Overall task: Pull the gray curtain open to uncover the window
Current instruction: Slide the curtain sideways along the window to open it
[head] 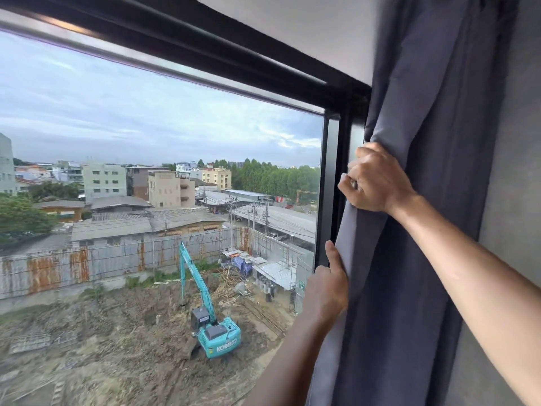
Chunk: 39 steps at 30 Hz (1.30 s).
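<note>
1. Head view is showing me the right hand (377,180) fisting the leading edge of the gray curtain (424,142) up high, fingers wrapped tight around a bunched fold. I'm reading that as the pulling grip.
2. Left hand (329,284) is sitting lower on the same edge, thumb pointing up along the hem, fingers curled behind the cloth and hidden from me. It's pinching the fabric, probably keeping the lower part moving with the top instead of trailing.
3. I'm seeing both arms reaching up from lower right, right forearm crossing over the curtain's front.
4. Curtain is hanging gathered at the far right, in thick vertical folds, against the gray wall (509,200). Its edge is sitting just beside the dark window frame (330,177), just covering the frame's outer upright.
5. Window (161,156) is looking almost fully uncovered: sky, rooftops and a teal excavator (213,326) on a dirt lot are all showing through the glass.
6. I'm judging the task as nearly finished; only a last tuck toward the wall seems left.
7. Risk I'm flagging: the stacked folds springing back over the frame once released. Top track is out of sight, so I can't tell how freely it's sliding.
</note>
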Motion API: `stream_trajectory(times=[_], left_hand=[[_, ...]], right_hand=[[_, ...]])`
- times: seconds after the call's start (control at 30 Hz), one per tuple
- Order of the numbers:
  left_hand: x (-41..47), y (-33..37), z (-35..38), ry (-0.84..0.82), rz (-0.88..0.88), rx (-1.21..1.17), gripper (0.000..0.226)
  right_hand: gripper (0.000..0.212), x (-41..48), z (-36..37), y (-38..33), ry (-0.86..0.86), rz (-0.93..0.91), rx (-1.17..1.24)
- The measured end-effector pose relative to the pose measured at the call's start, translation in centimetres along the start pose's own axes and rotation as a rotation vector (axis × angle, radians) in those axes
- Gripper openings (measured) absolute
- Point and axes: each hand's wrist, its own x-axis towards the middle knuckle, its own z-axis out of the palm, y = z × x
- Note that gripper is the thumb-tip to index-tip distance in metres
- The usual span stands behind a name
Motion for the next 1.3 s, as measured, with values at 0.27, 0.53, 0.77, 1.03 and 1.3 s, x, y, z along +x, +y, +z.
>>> stream_trajectory(times=[0.27,0.53,0.77,1.03,1.3], left_hand=[[-1.7,-1.3,-1.5,-0.036,0.110,0.095,0.089],[-5.4,-2.2,-4.2,-0.033,0.087,0.058,0.085],[-6.9,-4.2,-6.6,0.002,0.197,0.038,0.066],[-9.4,-5.1,-9.0,-0.026,0.261,0.094,0.061],[-10.2,-2.8,-8.3,-0.084,0.210,0.135,0.072]], right_hand=[[0.045,-0.6,-0.1,-2.6,0.067,-0.008,-0.039],[0.045,-0.5,-2.5,-5.8,0.061,-0.008,-0.033],[0.051,-0.8,-1.6,-8.0,0.010,0.040,-0.046],[0.052,-0.5,-4.0,-10.3,-0.053,0.022,-0.058],[0.057,0.8,-6.8,-9.2,-0.145,0.030,-0.150]])
